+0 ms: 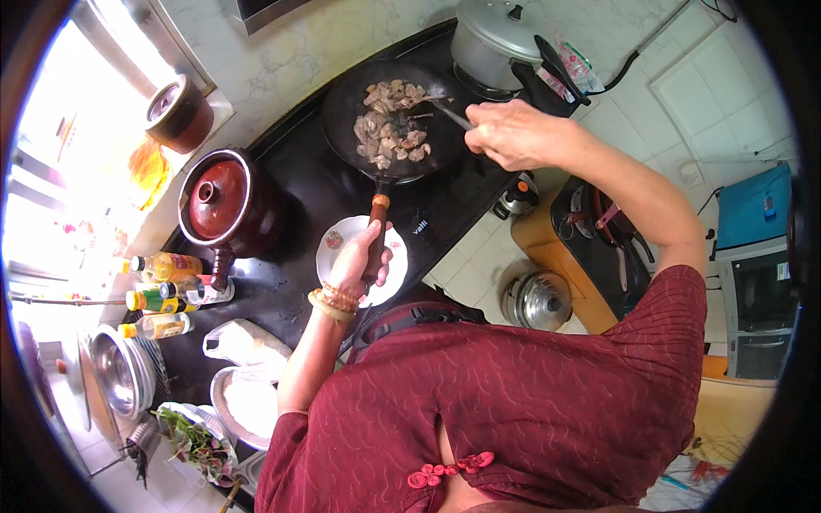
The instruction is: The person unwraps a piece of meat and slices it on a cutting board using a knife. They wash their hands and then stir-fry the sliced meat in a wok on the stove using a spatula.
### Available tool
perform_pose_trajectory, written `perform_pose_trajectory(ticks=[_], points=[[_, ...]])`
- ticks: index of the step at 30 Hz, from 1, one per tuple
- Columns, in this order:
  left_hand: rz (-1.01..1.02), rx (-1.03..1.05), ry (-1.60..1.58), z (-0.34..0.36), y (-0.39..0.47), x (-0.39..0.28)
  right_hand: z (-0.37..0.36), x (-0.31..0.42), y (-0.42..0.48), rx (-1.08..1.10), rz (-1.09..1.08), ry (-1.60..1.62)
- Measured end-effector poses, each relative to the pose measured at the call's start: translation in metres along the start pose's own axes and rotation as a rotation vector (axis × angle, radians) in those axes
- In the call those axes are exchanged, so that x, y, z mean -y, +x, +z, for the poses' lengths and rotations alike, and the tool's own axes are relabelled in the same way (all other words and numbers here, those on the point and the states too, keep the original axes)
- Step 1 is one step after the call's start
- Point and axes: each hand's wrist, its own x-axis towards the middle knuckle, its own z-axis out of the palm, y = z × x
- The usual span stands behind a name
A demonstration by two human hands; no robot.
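Observation:
A dark wok (340, 122) sits on the black stove top, with browned meat pieces (385, 138) spread over its middle. My left hand (365, 256) is closed around the wok's wooden handle (377, 240), above a white flowered plate (330, 256) that lies on the counter. Gripped in my right hand (510, 134) is a metal spatula (454, 115), whose blade is inside the wok at the meat's upper right side. The spatula's handle end is hidden by the hand.
A pressure cooker (490, 38) stands behind the wok at the right. Left are a lidded brown clay pot (240, 211), several sauce bottles (163, 266), a white plastic bag (247, 343), a bowl of white contents (221, 397), leafy greens (192, 442) and stacked metal bowls (122, 372).

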Motion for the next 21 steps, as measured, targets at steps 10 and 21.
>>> perform_pose_trajectory(ticks=[10,21], points=[[-0.004,0.009,0.007,0.000,-0.002,-0.001,0.003,0.013,0.004,-0.256,0.011,0.247],[-0.021,0.006,0.002,0.000,0.001,-0.001,0.020,-0.027,0.050,-1.203,0.198,1.218]])
